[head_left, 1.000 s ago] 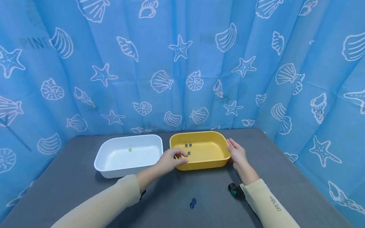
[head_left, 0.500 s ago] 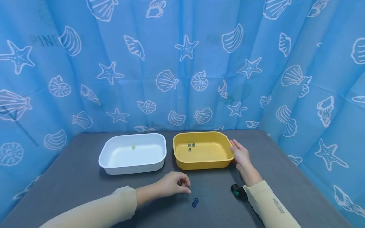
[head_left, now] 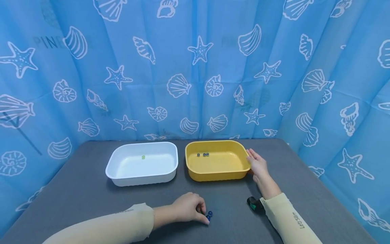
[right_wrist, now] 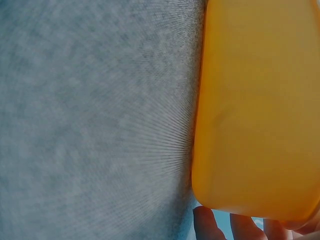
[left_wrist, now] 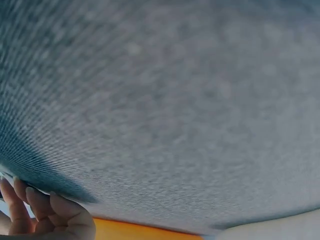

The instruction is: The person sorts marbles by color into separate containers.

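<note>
Two small dark blue beads (head_left: 210, 213) lie together on the grey cloth in front of the basins. My left hand (head_left: 189, 207) is low at their left side, its thumb tip right at the nearer bead and its curved fingers apart from the thumb. In the left wrist view, the fingers (left_wrist: 67, 215) show at the lower left corner. My right hand (head_left: 258, 166) holds the right end of the yellow basin (head_left: 219, 177), thumb at the rim. Fingertips (right_wrist: 204, 217) reach along the basin's end in the right wrist view. Three similar beads (head_left: 204, 154) sit inside the yellow basin.
A white basin (head_left: 141, 180) stands left of the yellow one, with a small green piece (head_left: 143, 157) in it. A black strap (head_left: 255, 204) with a green patch lies by the right sleeve. A blue shell-print curtain (head_left: 195, 67) hangs behind the table.
My left hand has moved from over the yellow basin's near left corner down to the two beads on the cloth. The beads in the basin have rolled. My right hand keeps its hold.
</note>
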Demonstrator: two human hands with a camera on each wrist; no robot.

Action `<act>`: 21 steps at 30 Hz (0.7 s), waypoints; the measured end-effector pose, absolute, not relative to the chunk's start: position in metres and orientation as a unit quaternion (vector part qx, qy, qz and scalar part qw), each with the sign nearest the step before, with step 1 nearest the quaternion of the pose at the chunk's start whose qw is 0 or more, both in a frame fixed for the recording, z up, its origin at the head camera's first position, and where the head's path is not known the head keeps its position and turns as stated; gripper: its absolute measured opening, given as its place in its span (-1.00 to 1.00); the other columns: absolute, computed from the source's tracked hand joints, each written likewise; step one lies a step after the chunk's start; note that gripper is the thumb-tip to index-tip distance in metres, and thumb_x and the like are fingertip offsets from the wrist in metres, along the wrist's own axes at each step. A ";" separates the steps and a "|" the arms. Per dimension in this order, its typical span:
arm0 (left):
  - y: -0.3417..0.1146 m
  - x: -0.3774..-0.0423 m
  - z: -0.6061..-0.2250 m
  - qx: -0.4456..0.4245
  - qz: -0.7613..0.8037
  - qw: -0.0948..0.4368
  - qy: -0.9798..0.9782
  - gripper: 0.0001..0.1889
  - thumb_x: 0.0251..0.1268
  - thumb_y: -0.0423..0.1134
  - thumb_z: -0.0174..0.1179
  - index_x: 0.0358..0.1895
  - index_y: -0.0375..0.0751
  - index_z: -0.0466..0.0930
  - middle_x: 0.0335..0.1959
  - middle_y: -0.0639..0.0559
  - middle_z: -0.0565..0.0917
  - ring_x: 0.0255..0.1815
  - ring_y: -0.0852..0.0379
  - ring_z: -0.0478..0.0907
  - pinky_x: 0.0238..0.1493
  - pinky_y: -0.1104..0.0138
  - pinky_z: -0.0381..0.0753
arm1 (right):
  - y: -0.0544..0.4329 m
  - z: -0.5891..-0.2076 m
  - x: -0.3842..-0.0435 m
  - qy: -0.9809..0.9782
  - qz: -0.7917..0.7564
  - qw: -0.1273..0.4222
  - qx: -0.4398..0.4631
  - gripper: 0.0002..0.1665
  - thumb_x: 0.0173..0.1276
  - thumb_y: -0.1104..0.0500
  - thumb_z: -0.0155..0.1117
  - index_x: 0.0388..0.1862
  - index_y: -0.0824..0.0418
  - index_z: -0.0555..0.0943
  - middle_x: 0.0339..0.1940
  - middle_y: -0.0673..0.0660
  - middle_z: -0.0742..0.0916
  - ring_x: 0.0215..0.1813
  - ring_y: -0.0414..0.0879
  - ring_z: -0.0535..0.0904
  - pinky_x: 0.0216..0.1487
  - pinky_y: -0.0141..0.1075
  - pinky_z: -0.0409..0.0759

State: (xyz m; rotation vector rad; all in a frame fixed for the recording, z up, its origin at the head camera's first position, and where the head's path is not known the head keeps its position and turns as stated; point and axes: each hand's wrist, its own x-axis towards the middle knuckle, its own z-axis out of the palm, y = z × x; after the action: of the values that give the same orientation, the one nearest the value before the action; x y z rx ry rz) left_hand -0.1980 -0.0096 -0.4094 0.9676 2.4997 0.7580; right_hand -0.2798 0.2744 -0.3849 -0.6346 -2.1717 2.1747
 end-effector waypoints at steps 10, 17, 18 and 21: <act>0.000 -0.192 -0.408 0.313 0.227 0.168 0.907 -0.72 0.04 0.10 0.44 -0.52 0.09 0.57 -0.51 0.29 0.44 -0.41 0.33 0.33 -0.38 0.44 0.35 | 0.274 -0.385 -0.281 -0.692 0.692 0.006 -0.205 -0.37 0.62 0.18 -0.18 0.59 0.08 -0.02 0.54 0.03 0.19 0.53 -0.06 0.06 0.43 -0.13 0.15; 0.001 -0.192 -0.410 0.313 0.232 0.167 0.906 -0.75 0.10 0.03 0.43 -0.54 0.08 0.58 -0.52 0.29 0.43 -0.42 0.32 0.33 -0.37 0.44 0.35 | 0.273 -0.385 -0.280 -0.691 0.692 0.006 -0.206 -0.37 0.62 0.17 -0.18 0.59 0.07 -0.02 0.54 0.02 0.19 0.53 -0.06 0.08 0.42 -0.13 0.19; 0.000 -0.191 -0.410 0.313 0.235 0.166 0.905 -0.76 0.11 0.01 0.42 -0.53 0.07 0.58 -0.52 0.29 0.43 -0.42 0.32 0.32 -0.37 0.45 0.34 | 0.273 -0.385 -0.280 -0.691 0.693 0.006 -0.204 -0.37 0.62 0.17 -0.18 0.59 0.08 -0.03 0.54 0.03 0.19 0.53 -0.06 0.08 0.42 -0.13 0.19; 0.000 -0.191 -0.411 0.315 0.242 0.164 0.903 -0.79 0.12 -0.04 0.42 -0.52 0.05 0.59 -0.53 0.28 0.43 -0.43 0.32 0.32 -0.37 0.45 0.33 | 0.273 -0.385 -0.279 -0.690 0.695 0.004 -0.201 -0.37 0.62 0.18 -0.18 0.59 0.08 -0.03 0.55 0.04 0.18 0.53 -0.05 0.08 0.42 -0.13 0.19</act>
State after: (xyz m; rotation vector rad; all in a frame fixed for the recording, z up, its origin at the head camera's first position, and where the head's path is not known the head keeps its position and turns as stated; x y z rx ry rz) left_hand -0.1913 0.0000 -0.4107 0.8978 2.5745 0.6889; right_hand -0.2791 0.2733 -0.3848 -0.6314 -2.1618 2.1799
